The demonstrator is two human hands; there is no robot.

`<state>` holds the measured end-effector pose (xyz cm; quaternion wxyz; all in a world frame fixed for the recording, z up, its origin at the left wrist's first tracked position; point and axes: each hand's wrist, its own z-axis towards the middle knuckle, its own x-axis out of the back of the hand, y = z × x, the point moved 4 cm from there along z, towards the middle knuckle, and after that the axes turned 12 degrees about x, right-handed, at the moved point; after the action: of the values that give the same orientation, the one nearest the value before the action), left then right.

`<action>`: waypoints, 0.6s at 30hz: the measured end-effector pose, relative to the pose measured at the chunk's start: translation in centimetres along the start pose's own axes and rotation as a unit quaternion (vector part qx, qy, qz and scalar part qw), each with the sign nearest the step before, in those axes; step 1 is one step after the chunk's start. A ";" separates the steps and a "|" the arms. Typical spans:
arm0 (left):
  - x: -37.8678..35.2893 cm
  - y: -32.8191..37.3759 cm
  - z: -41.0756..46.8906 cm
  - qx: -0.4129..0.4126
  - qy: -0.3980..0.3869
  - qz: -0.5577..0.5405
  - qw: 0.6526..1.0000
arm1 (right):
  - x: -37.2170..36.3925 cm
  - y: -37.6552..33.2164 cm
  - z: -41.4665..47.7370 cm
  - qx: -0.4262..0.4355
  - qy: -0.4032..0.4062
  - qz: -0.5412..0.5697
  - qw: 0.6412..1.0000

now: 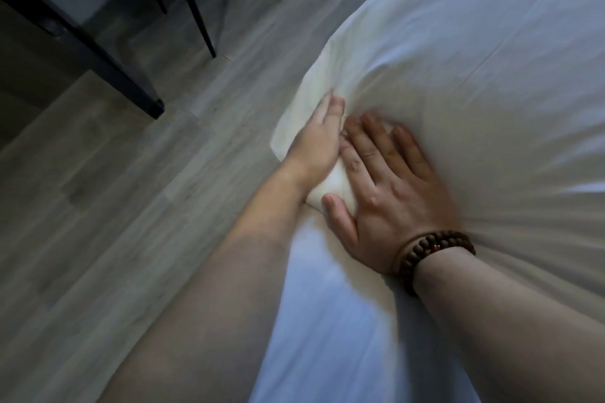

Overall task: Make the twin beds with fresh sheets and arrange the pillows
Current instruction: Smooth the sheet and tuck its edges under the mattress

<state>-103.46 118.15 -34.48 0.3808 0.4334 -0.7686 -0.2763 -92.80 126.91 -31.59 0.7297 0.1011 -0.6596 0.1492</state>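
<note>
1. Both hands lie on the white sheet [474, 59] at the left edge of the bed [327, 321], close together near the middle of the view.
2. Left hand [319, 141]: the fingers are straight and held together, pointing to the far side. The fingertips push into a fold of the sheet. The hand is relaxed and grasps nothing that I can see, though it is a little blurred.
3. Right hand [389, 186]: it lies flat with the palm down and the fingers spread, pressing on the sheet without grasping it. The thumb points left, toward the left wrist, and the forefinger is just beside the left hand.
4. A brown beaded bracelet [435, 255] sits on the right wrist.
5. The sheet covers the whole right side of the scene. Creases run out like rays from under the right hand, and on the far side of the hands the cloth swells up softly. Whether a pillow or a cover is under it, I cannot tell.
6. A pale corner of the cloth [291, 127] sticks out to the left, over the floor, just beside the left hand.
7. The grey wooden floor [114, 206] fills the left side. Dark furniture legs [98, 56] stand on it at the far left, well apart from the bed.
</note>
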 end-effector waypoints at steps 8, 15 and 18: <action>-0.7 -1.0 -0.3 0.101 -0.013 -0.009 0.995 | 0.2 -0.2 -0.1 0.002 0.009 0.004 1.000; -0.2 -4.1 -3.3 0.085 0.006 -0.016 0.996 | -0.1 0.0 -0.4 0.018 0.022 0.007 1.000; -0.4 -4.1 -2.7 0.091 -0.019 -0.038 0.995 | -0.2 0.0 -0.3 0.014 0.008 0.010 1.000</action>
<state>-99.20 116.28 -36.22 0.3142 0.4900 -0.7805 -0.2281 -92.51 127.02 -31.82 0.7320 0.1040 -0.6524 0.1666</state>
